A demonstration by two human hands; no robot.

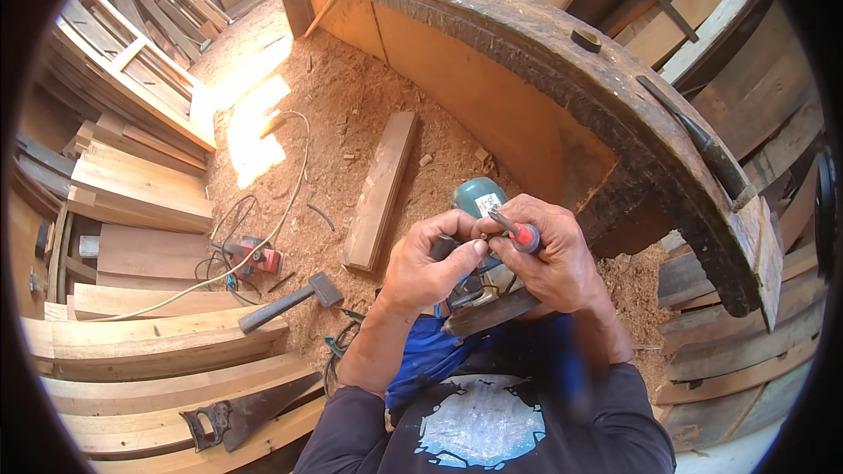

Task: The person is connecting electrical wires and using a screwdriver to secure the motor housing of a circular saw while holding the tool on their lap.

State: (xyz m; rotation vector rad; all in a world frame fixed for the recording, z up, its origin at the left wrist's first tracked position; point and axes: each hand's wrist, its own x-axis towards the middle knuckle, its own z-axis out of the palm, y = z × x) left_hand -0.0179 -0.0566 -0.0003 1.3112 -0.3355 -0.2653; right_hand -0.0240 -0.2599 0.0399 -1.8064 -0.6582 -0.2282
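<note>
Fiddling with a tiny part, looks like: left hand pinching it, right hand gripping a red-handled screwdriver at its 3 o'clock, teal power tool at 12. Next move probably needs a steady pinch.

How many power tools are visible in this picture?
2: the green tool, partly behind the right hand; the red tool, on the sawdust at left. Others may be hidden.
</note>
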